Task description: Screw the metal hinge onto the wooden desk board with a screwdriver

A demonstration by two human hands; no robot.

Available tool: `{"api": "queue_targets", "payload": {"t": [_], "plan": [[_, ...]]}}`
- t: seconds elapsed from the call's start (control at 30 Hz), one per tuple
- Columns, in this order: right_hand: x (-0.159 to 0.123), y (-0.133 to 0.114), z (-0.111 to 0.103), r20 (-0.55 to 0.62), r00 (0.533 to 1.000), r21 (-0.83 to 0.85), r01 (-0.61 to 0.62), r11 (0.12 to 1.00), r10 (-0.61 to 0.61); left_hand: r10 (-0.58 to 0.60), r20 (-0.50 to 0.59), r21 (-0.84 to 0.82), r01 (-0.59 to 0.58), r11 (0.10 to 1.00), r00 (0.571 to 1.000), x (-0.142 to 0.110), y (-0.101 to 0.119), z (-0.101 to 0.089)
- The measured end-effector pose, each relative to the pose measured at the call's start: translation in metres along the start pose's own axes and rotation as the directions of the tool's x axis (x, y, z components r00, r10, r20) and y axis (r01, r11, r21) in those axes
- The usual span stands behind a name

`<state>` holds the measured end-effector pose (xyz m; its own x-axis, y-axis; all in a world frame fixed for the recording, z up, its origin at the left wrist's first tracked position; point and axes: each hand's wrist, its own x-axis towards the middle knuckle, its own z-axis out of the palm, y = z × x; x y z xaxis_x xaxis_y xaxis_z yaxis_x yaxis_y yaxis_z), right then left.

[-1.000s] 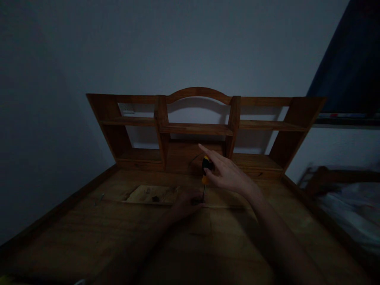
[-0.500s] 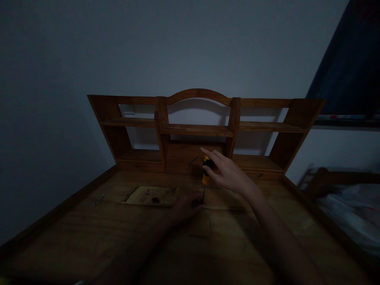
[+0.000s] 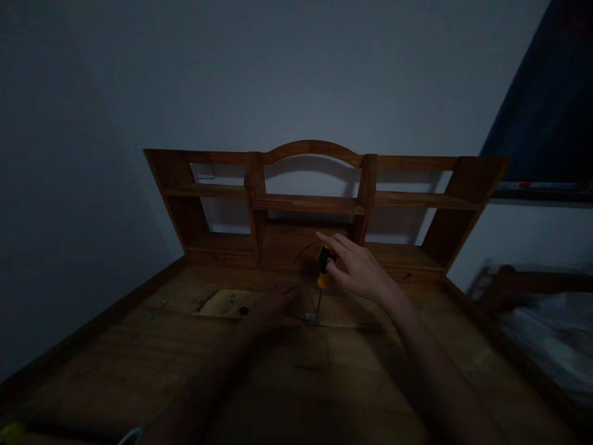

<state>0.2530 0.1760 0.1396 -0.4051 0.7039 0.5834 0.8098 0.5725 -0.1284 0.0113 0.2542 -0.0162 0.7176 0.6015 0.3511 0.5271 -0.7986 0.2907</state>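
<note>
My right hand [image 3: 359, 267] is closed round the black and yellow handle of a screwdriver [image 3: 323, 280], its index finger stretched over the top. The shaft points down, tilted slightly, with its tip at a small metal piece [image 3: 312, 319], perhaps a hinge or bracket. That piece lies at the near edge of a pale wooden board [image 3: 215, 304] with a dark knot. My left hand [image 3: 275, 308] is just left of the metal piece, fingers apart and holding nothing; it is dim and a little blurred.
A wooden shelf unit [image 3: 308, 203] stands at the back of the wooden desktop [image 3: 370, 371], against the wall. A small metal item [image 3: 158, 310] lies on the left. At the lower left edge are something yellow [image 3: 12, 431] and a white curved object [image 3: 130, 435]. Plastic-looking bags [image 3: 546, 340] are on the right.
My left hand has let go of the metal piece and moved left, leaving the piece in sight. My right hand keeps the screwdriver on it, with little movement.
</note>
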Motion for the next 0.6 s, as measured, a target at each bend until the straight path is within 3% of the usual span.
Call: {"api": "queue_targets", "payload": {"t": [0.2,0.4,0.6], "plan": [[0.000,-0.001,0.006,-0.043,0.998,0.023,0.046,0.999,-0.045,-0.054,0.111,0.051,0.048,0.998,0.992,-0.004,-0.014,0.002],[0.002,-0.003,0.007,-0.030,0.999,-0.105,-0.030,0.994,0.027,-0.037,0.079,0.038,0.034,0.999,0.996,-0.004,-0.012,0.005],[0.000,-0.004,0.006,-0.003,1.000,0.008,0.028,1.000,-0.028,-0.057,0.102,0.049,0.052,0.997,0.993,-0.006,-0.015,0.007]]}}
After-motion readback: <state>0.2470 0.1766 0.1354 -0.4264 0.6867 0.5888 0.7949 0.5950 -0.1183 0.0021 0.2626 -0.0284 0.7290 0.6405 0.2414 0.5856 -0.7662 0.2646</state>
